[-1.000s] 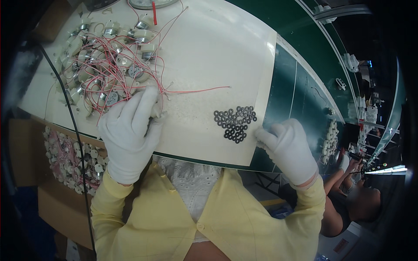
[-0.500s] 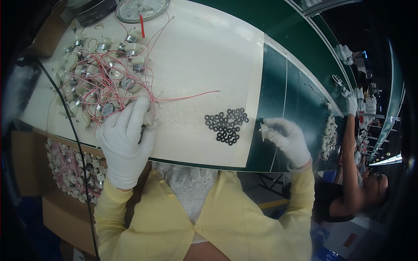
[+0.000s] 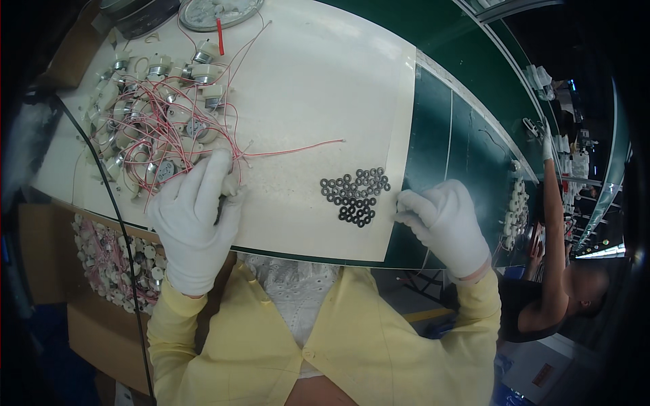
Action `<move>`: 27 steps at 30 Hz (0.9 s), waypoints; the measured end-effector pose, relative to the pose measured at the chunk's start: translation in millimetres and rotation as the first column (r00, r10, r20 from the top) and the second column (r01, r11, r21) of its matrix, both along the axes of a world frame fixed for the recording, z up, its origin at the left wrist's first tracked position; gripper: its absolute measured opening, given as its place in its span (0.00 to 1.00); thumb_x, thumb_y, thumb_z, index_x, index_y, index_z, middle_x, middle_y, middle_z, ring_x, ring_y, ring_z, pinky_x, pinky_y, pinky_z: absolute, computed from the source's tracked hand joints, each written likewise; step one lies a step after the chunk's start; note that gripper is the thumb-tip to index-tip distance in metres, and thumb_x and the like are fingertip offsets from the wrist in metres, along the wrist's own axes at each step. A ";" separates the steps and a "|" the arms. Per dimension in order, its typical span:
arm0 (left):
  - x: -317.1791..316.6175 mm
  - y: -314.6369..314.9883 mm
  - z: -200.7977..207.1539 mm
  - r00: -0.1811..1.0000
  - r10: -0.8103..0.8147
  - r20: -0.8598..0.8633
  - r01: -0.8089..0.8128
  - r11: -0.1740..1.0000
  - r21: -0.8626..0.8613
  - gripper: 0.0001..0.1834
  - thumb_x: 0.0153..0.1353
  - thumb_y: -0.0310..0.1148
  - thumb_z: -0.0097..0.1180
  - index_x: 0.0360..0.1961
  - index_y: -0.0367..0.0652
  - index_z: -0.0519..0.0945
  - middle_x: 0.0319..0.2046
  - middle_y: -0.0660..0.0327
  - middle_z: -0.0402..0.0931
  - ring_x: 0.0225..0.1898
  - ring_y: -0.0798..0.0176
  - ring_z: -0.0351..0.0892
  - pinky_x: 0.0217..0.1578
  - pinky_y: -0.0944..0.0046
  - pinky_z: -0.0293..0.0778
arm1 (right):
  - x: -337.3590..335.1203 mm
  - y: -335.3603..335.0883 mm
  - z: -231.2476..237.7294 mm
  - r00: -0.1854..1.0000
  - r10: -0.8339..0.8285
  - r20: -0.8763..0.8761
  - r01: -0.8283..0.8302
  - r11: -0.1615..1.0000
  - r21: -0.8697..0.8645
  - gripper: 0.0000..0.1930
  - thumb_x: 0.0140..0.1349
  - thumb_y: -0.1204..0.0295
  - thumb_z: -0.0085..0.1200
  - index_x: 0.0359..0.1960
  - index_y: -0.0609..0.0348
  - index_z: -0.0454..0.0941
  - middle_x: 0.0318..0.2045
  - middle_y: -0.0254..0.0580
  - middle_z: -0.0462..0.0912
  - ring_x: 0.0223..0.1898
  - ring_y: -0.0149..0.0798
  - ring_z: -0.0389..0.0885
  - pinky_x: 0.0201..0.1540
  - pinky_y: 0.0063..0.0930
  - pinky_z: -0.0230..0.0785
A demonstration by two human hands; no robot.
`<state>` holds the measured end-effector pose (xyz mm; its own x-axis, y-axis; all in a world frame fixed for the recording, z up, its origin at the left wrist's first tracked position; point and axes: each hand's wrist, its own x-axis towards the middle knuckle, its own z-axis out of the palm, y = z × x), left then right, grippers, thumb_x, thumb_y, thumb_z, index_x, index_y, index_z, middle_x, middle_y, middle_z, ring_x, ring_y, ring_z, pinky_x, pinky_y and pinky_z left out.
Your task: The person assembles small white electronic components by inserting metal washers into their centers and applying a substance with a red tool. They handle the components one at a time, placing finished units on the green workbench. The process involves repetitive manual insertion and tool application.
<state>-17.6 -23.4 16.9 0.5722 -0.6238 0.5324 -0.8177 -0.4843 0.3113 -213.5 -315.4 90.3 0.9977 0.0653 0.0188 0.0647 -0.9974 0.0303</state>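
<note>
My left hand (image 3: 193,220), in a white glove, rests at the near edge of a pile of small motors (image 3: 166,122) with white plastic housings and red and white wires. Its fingers are curled around a small white piece (image 3: 231,184), mostly hidden by the glove. My right hand (image 3: 447,223), gloved too, hovers over the dark green strip with thumb and forefinger pinched together. What the pinch holds is hidden. Left of it, a cluster of small black rings (image 3: 352,196) lies on the white work sheet (image 3: 305,88).
A cardboard box (image 3: 122,271) full of similar parts stands below the table's near left edge, with a black cable (image 3: 112,179) running across. A round tray (image 3: 220,12) sits at the far left. More white parts (image 3: 516,213) lie at right, near another person (image 3: 552,271).
My right hand has turned and closed in, hiding the small white piece that showed between its fingers. My left hand has stayed in place. The other person's arm has shifted.
</note>
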 end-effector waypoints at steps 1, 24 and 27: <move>-0.2 -0.2 -0.6 1.000 0.000 0.002 0.000 1.000 -0.006 0.34 0.45 0.30 0.71 0.58 0.44 0.79 0.45 0.62 0.83 0.30 0.55 0.75 0.29 0.57 0.72 | 1.0 1.1 0.1 1.000 0.003 -0.020 -0.003 1.000 -0.012 0.16 0.53 0.64 0.70 0.41 0.50 0.80 0.24 0.34 0.74 0.30 0.43 0.74 0.43 0.37 0.68; -4.5 3.1 -1.0 0.999 -0.012 -0.046 0.014 1.000 0.028 0.28 0.55 0.26 0.66 0.59 0.37 0.79 0.40 0.59 0.82 0.36 0.53 0.76 0.40 0.54 0.73 | -45.8 -17.8 -9.6 0.735 -0.662 0.146 0.554 0.710 0.434 0.14 0.61 0.68 0.67 0.46 0.60 0.83 0.22 0.40 0.81 0.21 0.41 0.79 0.28 0.36 0.71; -6.2 -0.5 2.2 0.999 -0.014 -0.039 0.014 1.000 0.015 0.28 0.55 0.26 0.66 0.60 0.36 0.78 0.40 0.59 0.82 0.37 0.53 0.75 0.41 0.54 0.73 | -34.1 3.2 -17.6 0.850 -0.401 0.341 0.319 0.908 0.273 0.17 0.53 0.66 0.72 0.44 0.53 0.84 0.24 0.38 0.82 0.25 0.43 0.81 0.29 0.39 0.69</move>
<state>-23.8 -23.9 19.1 0.5833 -0.6400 0.5002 -0.8119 -0.4777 0.3355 -247.5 -312.2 72.7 0.8614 -0.3430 0.3746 -0.2754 -0.9351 -0.2229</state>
